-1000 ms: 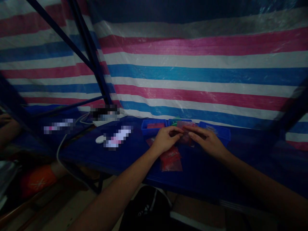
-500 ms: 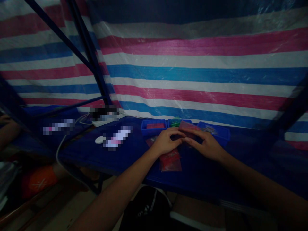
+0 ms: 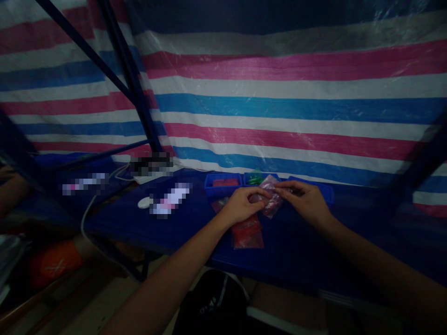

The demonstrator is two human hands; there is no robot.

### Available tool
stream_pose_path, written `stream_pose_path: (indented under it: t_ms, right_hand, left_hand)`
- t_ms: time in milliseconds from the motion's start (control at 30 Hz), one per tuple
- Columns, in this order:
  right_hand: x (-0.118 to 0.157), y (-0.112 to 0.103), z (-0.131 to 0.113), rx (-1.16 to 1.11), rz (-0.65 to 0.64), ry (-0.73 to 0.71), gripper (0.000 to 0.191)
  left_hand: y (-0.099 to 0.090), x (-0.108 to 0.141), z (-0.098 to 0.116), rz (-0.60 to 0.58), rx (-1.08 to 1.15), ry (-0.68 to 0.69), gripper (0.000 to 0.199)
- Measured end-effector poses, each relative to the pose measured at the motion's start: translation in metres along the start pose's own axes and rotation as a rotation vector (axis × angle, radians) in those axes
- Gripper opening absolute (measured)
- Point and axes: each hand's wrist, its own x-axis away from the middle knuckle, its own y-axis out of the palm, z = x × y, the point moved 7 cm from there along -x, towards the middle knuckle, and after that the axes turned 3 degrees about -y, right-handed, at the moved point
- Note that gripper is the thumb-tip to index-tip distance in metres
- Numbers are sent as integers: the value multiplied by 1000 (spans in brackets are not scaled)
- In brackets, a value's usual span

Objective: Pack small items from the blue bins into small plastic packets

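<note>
A small pinkish clear plastic bag point(image 3: 271, 207) is held up over the blue table point(image 3: 195, 237). My left hand point(image 3: 242, 204) pinches its left side between thumb and fingers. My right hand point(image 3: 305, 200) has its thumb and fingertips closed at the bag's upper right edge. What lies inside the bag is too dim to make out. Several red plastic bags point(image 3: 247, 232) lie on the table below my left hand, partly hidden by it. Behind my hands stand a blue bin with red contents point(image 3: 223, 188), a blue bin with green pieces point(image 3: 255, 178) and a third blue bin point(image 3: 327, 191).
To the left lie a blurred-out phone-like object point(image 3: 171, 199) and a white oval object point(image 3: 144, 203). A white power strip point(image 3: 157, 174) with cables sits by the blue metal frame point(image 3: 139, 102). A striped tarp point(image 3: 279, 111) hangs behind. Another person's arm point(image 3: 12, 193) shows at far left.
The bag has tilted down toward me and shows its front face. My right hand has shifted slightly right, its fingertips now on the bag's edge. My left hand stays nearly still.
</note>
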Motion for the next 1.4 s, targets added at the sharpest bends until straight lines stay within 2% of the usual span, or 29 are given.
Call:
stream_pose_path:
  t_ms: [233,500,700,900,1267,1400]
  right_hand:
    - [-2,-1,15,-158,62,101,37]
    - [-3,-2,15,-168,80,78,39]
    - [0,-3,7,-146,111,76,43]
    - [0,-7,-2,-178,196,20,56]
    - [-1,-7,-1,-152,174,6,50]
    - [0,-7,-3,-150,151,-5,47]
  left_hand:
    - [-5,-3,-26,82,151,-171,36]
    - [-8,-4,-28,139,326,-193,37]
    - [-7,-5,-33,112,269,-208,38]
    - [-5,-4,-33,108,283,-207,37]
    - [-3,-1,-33,81,291,-230,40]
    - [-10,1,-31,142,235,-204,37]
